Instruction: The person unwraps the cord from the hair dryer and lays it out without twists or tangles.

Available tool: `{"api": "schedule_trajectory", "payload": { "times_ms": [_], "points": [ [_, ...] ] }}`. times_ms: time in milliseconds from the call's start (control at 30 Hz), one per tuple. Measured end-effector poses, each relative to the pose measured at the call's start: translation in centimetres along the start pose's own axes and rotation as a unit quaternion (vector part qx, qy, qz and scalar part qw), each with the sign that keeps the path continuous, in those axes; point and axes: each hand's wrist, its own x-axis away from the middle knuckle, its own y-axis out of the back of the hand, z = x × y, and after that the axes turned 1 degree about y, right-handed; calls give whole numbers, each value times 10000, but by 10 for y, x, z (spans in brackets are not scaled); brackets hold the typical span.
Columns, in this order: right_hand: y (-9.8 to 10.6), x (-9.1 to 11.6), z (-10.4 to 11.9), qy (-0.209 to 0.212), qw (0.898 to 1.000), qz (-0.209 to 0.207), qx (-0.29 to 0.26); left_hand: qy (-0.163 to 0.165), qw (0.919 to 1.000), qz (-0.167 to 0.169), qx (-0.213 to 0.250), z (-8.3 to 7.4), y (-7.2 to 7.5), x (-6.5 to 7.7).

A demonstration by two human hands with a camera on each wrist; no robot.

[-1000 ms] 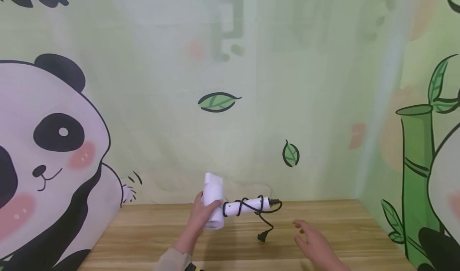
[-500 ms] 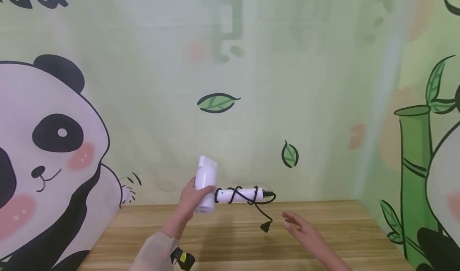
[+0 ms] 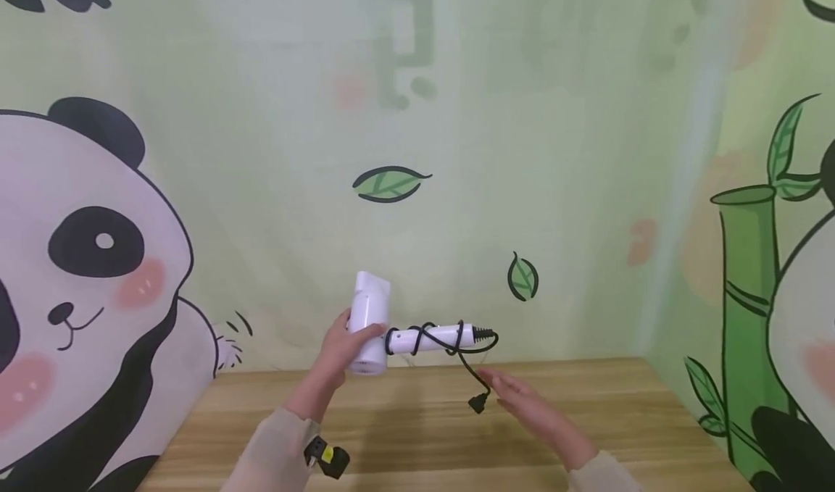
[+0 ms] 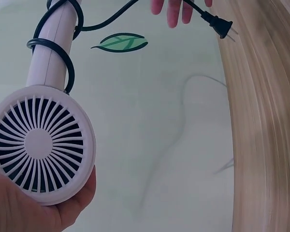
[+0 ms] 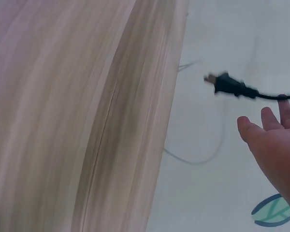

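Note:
A white hair dryer (image 3: pixel 370 305) is held up above the table by my left hand (image 3: pixel 341 345), whose fingers and thumb wrap round its barrel. In the left wrist view its round slotted rear grille (image 4: pixel 38 143) faces the camera. The handle (image 3: pixel 433 338) points right, with a black cord (image 4: pixel 52 44) wound round it. From the handle's end the loose cord hangs down to a two-pin plug (image 3: pixel 478 403). Close beside the plug is my right hand (image 3: pixel 522 398), its fingers extended; in the right wrist view the fingertips (image 5: pixel 269 116) are right at the cord behind the plug.
Below lies a wood-grain table (image 3: pixel 417 456). Behind it hangs a pale green backdrop (image 3: pixel 457 115) printed with a panda (image 3: pixel 98 159), leaves (image 3: pixel 391 185) and bamboo (image 3: pixel 750 260). A black device with a yellow mark (image 3: pixel 327 457) sits on the left wrist.
My left hand has raised the hair dryer and shifted it slightly left. My right hand has moved left and up, close to the hanging plug.

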Motion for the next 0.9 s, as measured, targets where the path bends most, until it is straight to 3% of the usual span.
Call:
{"api": "schedule_trajectory", "payload": {
  "times_ms": [267, 467, 600, 767, 900],
  "points": [
    [-11, -1, -6, 291, 9995, -19, 116, 59, 10000, 12, 50, -1, 1, -1],
    [-14, 2, -10, 461, 9970, 111, -618, 35, 10000, -3, -69, 1, 3, -4],
    [-16, 5, -14, 241, 9954, 52, -928, 29, 10000, 1, -84, 3, 4, -5],
    [-12, 3, -18, -142, 9951, -347, -911, 60, 10000, 12, -48, 5, 5, -5],
    [0, -3, -14, -537, 9940, -834, -463, 54, 10000, 49, -16, 6, 6, -6]
  ]
}}
